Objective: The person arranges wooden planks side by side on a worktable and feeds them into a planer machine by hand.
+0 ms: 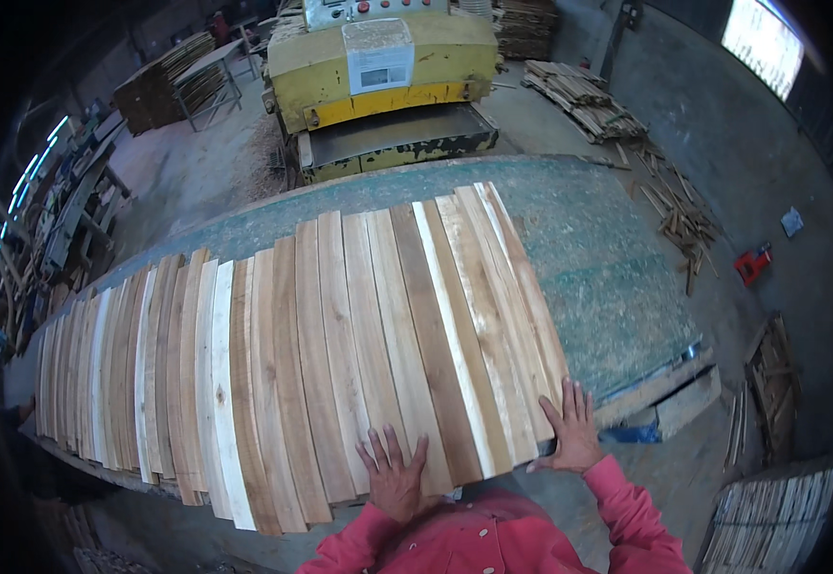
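A long row of narrow wooden boards [340, 325] lies side by side on a worn green table [608, 287]. Their tones run from pale cream to brown, and their near ends are uneven. My left hand [395, 478] rests with spread fingers on the near ends of boards right of the row's middle. At the row's right end, my right hand [571, 432] is spread against the outer edge of the last board, its fingers pointing away from me. Neither hand is wrapped round a board. Red sleeves cover both my forearms.
Beyond the table stands a yellow machine [388, 72] with a dark flat bed [393, 134]. Stacked boards [584, 100] and scattered wood offcuts [679, 220] lie on the right-hand floor, near a red tool [751, 264]. A slatted bundle [770, 521] is at the lower right.
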`<state>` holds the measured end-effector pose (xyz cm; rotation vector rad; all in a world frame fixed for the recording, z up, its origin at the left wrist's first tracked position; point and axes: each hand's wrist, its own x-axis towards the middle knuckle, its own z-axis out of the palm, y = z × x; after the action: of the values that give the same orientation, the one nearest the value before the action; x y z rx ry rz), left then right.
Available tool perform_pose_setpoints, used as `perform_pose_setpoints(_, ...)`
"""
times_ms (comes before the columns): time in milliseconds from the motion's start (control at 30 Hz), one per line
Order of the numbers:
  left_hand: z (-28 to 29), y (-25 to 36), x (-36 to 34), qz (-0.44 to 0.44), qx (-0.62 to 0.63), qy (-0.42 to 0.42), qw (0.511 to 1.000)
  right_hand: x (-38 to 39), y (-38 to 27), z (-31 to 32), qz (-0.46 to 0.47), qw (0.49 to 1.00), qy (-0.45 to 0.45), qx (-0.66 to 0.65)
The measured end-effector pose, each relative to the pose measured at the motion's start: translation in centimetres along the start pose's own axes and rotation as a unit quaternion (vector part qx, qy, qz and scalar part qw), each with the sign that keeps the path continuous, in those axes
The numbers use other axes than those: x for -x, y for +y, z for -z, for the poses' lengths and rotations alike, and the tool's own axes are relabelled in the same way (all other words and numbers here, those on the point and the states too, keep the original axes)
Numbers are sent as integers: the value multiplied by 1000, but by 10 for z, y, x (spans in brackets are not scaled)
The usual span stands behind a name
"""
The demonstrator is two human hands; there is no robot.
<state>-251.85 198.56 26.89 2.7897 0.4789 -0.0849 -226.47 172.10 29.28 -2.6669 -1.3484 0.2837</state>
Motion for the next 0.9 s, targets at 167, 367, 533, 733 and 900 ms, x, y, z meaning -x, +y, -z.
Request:
perform_pose_setpoints(167,2,32,-21,5,15,-41,999,-18,6,8,45,999,-4,-25)
perform_pose_setpoints(367,-1,18,-48,-11,-116,-68,991,-45,18,15,40,993,10,-111)
perform_pose_setpoints(533,24,4,-113,-4,-14,-17,1000,-110,42,19,84,987,40,-128)
perform_pose_setpoints(733,42,-38,-198,11,-56,-21,998,-214,48,33,102,990,65,-75)
perform_pose_setpoints(900,58,-78,-267,-6,-69,-3,998,-294,47,46,84,992,76,-52)
